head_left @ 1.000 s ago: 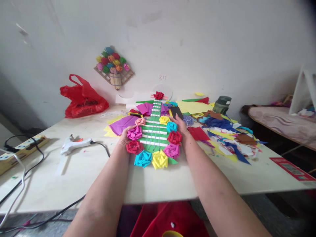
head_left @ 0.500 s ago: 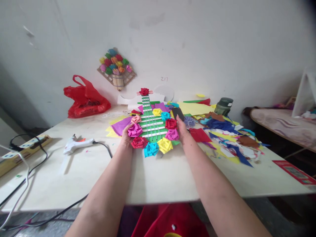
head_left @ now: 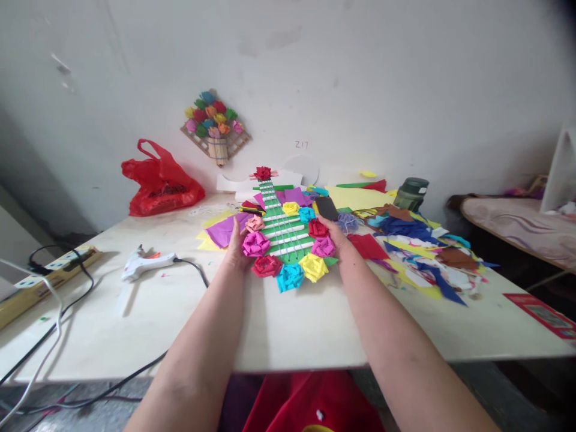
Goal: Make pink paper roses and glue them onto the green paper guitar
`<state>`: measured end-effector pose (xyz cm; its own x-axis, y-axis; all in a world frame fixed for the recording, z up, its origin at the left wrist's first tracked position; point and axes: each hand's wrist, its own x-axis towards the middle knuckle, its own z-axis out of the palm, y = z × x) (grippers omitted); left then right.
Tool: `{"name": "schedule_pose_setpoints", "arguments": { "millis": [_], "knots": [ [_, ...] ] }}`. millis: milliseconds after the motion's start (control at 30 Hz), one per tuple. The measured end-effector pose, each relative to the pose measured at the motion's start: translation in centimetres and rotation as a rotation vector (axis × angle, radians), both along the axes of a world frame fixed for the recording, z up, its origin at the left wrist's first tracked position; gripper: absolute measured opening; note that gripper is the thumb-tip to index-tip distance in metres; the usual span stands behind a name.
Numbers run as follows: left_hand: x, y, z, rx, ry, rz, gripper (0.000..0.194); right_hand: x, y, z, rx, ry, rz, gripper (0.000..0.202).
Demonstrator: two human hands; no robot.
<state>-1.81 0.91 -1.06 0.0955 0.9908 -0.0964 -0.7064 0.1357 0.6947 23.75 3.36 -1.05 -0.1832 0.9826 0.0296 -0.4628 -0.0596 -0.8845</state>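
Observation:
Between my two hands is a green paper craft guitar (head_left: 279, 223) with white strips across it, thin strings, and crepe-paper roses around its body. A red rose (head_left: 263, 173) tops its neck, which leans away from me. My left hand (head_left: 238, 247) is closed on the body's left edge beside a magenta rose (head_left: 256, 244). My right hand (head_left: 335, 237) grips the right edge by the red and magenta roses. The fingers of both hands are partly hidden behind the guitar. A yellow rose (head_left: 314, 267) and a blue one (head_left: 290, 277) sit at the bottom rim.
A white glue gun (head_left: 148, 263) with a black cord lies left, near a power strip (head_left: 49, 282). A red plastic bag (head_left: 162, 183) stands behind. Colored paper scraps (head_left: 418, 252), a dark phone-like slab (head_left: 327, 208) and a green bottle (head_left: 411, 193) are at right.
The guitar has tilted further, its neck top lower and its body shifted slightly right and toward me. My left thumb now shows raised off the roses. The view has shifted slightly.

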Motion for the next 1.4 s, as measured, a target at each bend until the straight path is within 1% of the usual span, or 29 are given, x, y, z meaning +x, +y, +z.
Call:
{"name": "schedule_pose_setpoints", "arguments": {
  "millis": [100,233,300,400,567,667,767,900,1000,1167,1233,1333,1400],
  "knots": [
    [-0.1,0.4,-0.1,0.058,0.037,-0.024,0.055,0.0,-0.6,0.4,-0.009,0.023,-0.047,0.015],
    [-0.3,0.5,-0.2,0.087,0.088,0.0,0.043,-0.2,-1.3,0.9,-0.033,-0.01,0.023,0.018],
    [-0.6,0.4,-0.2,0.072,0.087,-0.011,0.042,-0.1,-1.5,1.0,-0.029,-0.03,0.056,0.019],
    [-1.2,0.4,-0.1,0.032,0.093,-0.053,0.038,0.1,-1.5,1.1,-0.039,-0.04,0.062,0.016],
    [-1.7,0.8,-0.3,-0.086,0.169,-0.044,0.015,0.5,-1.3,1.1,-0.114,-0.054,0.072,0.015],
    [-1.7,0.8,-0.5,-0.1,0.183,-0.032,0.006,0.6,-1.6,1.2,-0.135,-0.069,0.102,0.021],
    [-1.5,0.6,-0.6,-0.098,0.218,0.003,0.009,0.6,-2.0,1.2,-0.168,-0.081,0.12,0.024],
    [-1.4,0.4,-0.8,-0.041,0.277,0.045,0.015,0.5,-1.9,1.1,-0.179,-0.07,0.106,0.021],
    [-1.4,0.4,-0.9,-0.001,0.307,0.032,0.015,0.5,-1.7,1.0,-0.165,-0.073,0.097,0.019],
    [-1.6,0.6,-1.2,0.054,0.345,0.027,0.017,0.6,-1.6,1.0,-0.162,-0.082,0.118,0.022],
    [-1.7,0.7,-1.4,0.04,0.335,0.04,0.018,0.7,-1.5,1.1,-0.13,-0.068,0.116,0.026],
    [-1.7,0.9,-1.6,0.014,0.291,0.065,0.016,0.9,-1.4,1.2,-0.073,-0.03,0.117,0.036],
    [-1.8,1.0,-1.6,0.001,0.238,0.064,0.015,1.0,-1.3,1.3,-0.074,-0.018,0.117,0.043]
  ]
}}
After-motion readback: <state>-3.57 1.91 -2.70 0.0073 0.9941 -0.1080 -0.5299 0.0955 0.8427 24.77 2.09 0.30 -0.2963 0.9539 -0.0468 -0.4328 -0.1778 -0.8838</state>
